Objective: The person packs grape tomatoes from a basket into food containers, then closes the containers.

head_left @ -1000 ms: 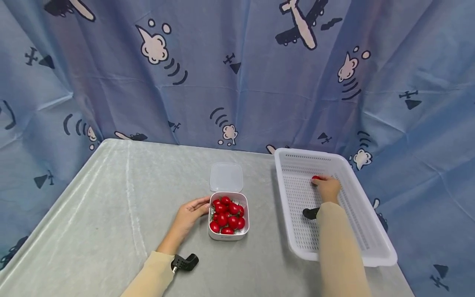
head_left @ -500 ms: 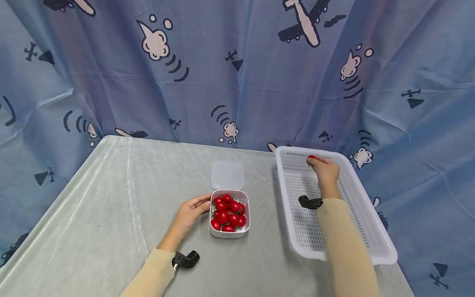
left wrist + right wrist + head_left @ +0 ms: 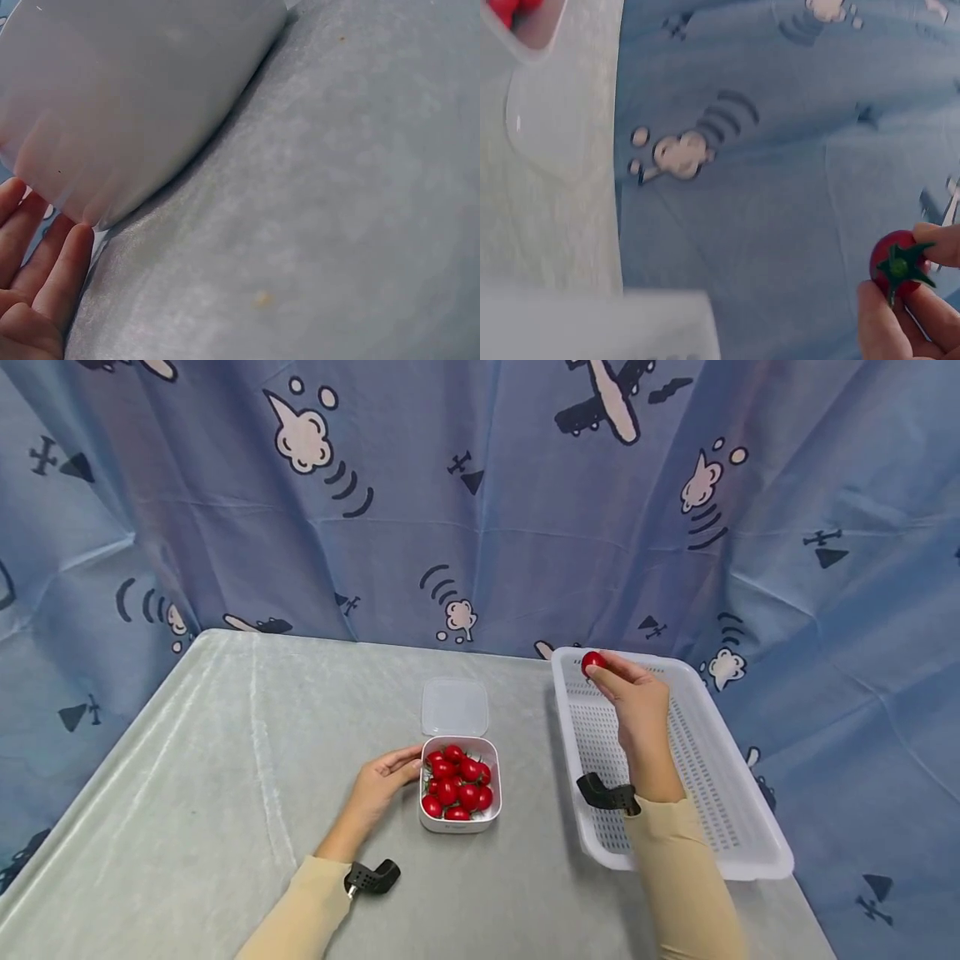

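My right hand [image 3: 639, 706] pinches a red cherry tomato [image 3: 592, 663] between thumb and fingers, raised over the far left corner of the white perforated basket [image 3: 757, 827]. In the right wrist view the green calyx of this tomato [image 3: 897, 264] faces the camera. With nearly straight fingers, my left hand [image 3: 378, 787] touches the left side of a small white box [image 3: 459, 827]. Several cherry tomatoes [image 3: 447, 791] fill that box. The left wrist view shows the fingertips [image 3: 81, 234] right at the smooth wall of the box [image 3: 142, 105].
A translucent square lid [image 3: 454, 707] lies flat on the table just behind the box. The pale cloth-covered table [image 3: 187, 793] reaches back to a blue curtain [image 3: 405, 510] with airplane prints. Black wrist straps [image 3: 372, 877] sit on both wrists.
From inside the basket, my right hand has lifted the tomato up and moved it left toward the basket's far left corner. My left hand has stayed at the box.
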A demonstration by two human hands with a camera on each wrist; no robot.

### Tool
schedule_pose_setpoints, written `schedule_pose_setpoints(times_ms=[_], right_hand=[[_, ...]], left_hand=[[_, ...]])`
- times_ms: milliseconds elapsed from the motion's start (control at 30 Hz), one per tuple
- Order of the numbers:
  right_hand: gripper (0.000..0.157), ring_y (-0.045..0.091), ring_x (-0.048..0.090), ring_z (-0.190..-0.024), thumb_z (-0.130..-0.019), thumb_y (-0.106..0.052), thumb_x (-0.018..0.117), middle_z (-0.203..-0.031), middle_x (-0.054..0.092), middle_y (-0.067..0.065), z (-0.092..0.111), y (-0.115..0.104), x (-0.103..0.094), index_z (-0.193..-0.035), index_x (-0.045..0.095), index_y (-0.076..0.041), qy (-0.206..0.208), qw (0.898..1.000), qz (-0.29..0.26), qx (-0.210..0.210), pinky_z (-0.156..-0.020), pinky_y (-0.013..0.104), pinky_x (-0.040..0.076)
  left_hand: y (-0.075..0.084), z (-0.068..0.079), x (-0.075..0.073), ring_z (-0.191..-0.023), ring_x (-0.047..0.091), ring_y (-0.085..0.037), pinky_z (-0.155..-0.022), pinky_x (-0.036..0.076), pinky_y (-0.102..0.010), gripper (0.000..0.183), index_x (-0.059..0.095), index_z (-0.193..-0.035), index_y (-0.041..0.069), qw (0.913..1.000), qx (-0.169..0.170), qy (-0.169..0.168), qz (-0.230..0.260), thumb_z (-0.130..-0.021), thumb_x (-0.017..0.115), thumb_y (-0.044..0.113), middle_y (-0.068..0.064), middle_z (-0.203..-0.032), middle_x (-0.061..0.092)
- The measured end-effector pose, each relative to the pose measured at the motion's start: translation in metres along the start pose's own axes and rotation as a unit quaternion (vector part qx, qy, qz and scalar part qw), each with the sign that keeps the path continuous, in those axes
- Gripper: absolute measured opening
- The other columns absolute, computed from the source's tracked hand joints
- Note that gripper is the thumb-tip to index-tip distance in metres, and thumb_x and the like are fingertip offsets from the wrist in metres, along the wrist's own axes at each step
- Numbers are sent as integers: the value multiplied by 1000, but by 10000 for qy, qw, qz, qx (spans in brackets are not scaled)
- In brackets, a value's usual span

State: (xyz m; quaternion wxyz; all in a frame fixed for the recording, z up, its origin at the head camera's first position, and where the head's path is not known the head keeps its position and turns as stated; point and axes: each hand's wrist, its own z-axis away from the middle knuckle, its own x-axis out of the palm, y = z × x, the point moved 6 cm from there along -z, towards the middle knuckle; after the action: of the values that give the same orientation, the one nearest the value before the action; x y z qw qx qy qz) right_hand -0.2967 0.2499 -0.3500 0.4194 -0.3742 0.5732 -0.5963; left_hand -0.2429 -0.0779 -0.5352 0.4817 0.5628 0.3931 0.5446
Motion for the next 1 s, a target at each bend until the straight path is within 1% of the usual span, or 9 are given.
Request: schedule_pose_setpoints(times_ms=[67, 167, 300, 367, 500, 633, 700, 867, 1000], right_hand=[[45, 2, 68, -89, -86, -9, 77, -92, 70, -13, 10, -1, 9, -127, 64, 4, -252, 9995, 79, -159, -80, 11, 56], [45, 1, 68, -88, -87, -7, 76, -90, 70, -15, 25, 1, 21, -128, 63, 6, -577, 9979, 201, -232, -81, 12, 57], [43, 2, 67, -90, -85, -8, 78, -89, 71, -17, 45, 6, 32, -125, 66, 3, -724, 9959, 437, -307, -82, 13, 56], [42, 3, 67, -92, -85, -11, 78, -91, 72, -17, 55, 7, 37, -124, 68, 1, -764, 9945, 579, -415, -83, 13, 56], [40, 6, 67, -94, -85, -13, 79, -103, 75, -6, 69, 11, 50, -123, 69, -1, -942, 9923, 637, -492, -85, 16, 56], [38, 8, 68, -94, -86, -14, 78, -115, 74, 9, 79, 23, 61, -122, 70, -4, -1044, 9917, 677, -327, -85, 17, 57], [37, 10, 68, -94, -86, -14, 78, -117, 73, 13, 84, 31, 66, -121, 71, -4, -1071, 9913, 715, -257, -84, 17, 57], [34, 16, 66, -102, -84, -11, 79, -115, 73, 17, 90, 49, 81, -117, 73, -3, -1260, 9877, 868, -330, -82, 18, 57], [33, 22, 64, -109, -82, -12, 81, -113, 74, 17, 94, 61, 95, -114, 75, -3, -1466, 9817, 1137, -435, -84, 24, 59]], left_hand=[[0, 0, -1, -99, 68, -1, -88, 57, -20, 40, 58, -131, -10, 10000, -3, 20, 9, -95, 65, 6, -30, -133, 59], [1, 0, -1, -99, 68, 0, -88, 57, -20, 40, 58, -131, -10, 10000, 10, 44, -29, -94, 65, 5, -30, -132, 60], [2, 1, 0, -101, 67, 1, -89, 57, -20, 40, 59, -131, -10, 10000, -5, -13, -98, -94, 65, 6, -29, -133, 60], [2, 1, 1, -101, 67, 1, -90, 57, -20, 41, 58, -131, -9, 9999, -15, -39, -100, -94, 65, 6, -29, -133, 60], [2, 1, 1, -101, 67, 0, -90, 57, -20, 40, 58, -131, -10, 10000, 32, -57, -74, -95, 65, 6, -29, -133, 60], [2, 0, 1, -101, 67, 0, -89, 57, -20, 40, 58, -131, -10, 9999, 57, -54, -67, -95, 64, 5, -30, -132, 60], [1, 0, 1, -100, 68, 0, -89, 57, -20, 40, 58, -131, -10, 10000, 42, -50, -75, -94, 65, 5, -30, -132, 60], [1, -1, 2, -101, 67, 1, -89, 57, -20, 40, 58, -130, -10, 9999, 32, -54, -81, -95, 65, 6, -30, -132, 60], [1, 0, 2, -100, 67, 1, -88, 56, -19, 39, 59, -130, -11, 9999, 54, -15, -88, -94, 65, 5, -31, -131, 60]])
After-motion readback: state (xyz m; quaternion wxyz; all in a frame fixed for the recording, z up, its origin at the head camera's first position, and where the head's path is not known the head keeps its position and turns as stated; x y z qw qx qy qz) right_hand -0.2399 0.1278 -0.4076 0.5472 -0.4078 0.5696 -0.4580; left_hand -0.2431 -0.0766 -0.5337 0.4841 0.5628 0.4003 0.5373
